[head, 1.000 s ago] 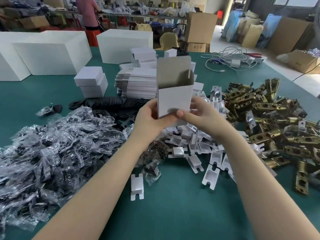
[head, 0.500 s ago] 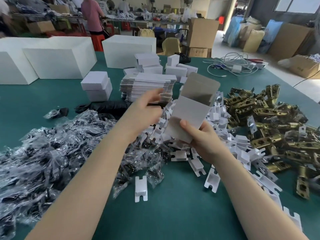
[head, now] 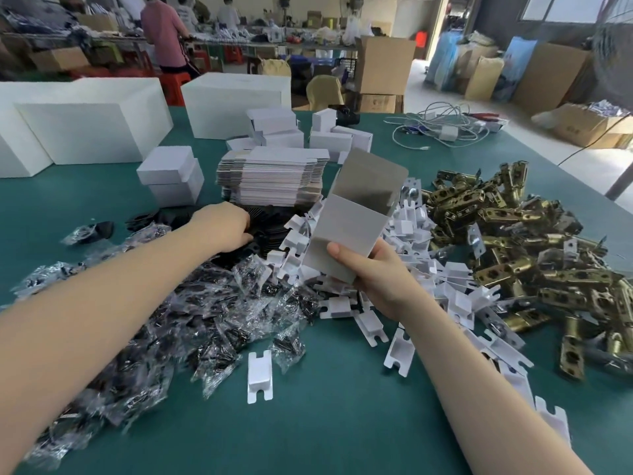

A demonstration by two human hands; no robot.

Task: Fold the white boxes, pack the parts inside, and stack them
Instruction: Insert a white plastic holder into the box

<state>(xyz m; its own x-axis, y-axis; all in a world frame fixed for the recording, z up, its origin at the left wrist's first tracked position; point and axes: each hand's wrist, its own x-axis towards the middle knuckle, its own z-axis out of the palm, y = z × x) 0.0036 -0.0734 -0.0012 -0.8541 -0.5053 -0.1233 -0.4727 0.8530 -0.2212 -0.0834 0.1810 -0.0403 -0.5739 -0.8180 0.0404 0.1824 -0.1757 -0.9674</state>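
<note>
Bagged screws [head: 137,320] crowd the table's left; just past them the left hand [head: 226,226] reaches down onto the black parts [head: 270,217], fingers hidden, so its grip cannot be told. To its right, the right hand [head: 370,272] pinches the folded white box [head: 352,228], tilted open-end-up and away, above white inserts [head: 376,323]; brass latches [head: 513,241] lie rightmost.

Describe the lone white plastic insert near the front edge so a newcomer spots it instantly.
Start at the green table, near side. Between the pile of clear bagged black parts and the right forearm lies one white plastic insert. Unlike the heaped inserts, it sits alone, flat, notched at both ends.
</note>
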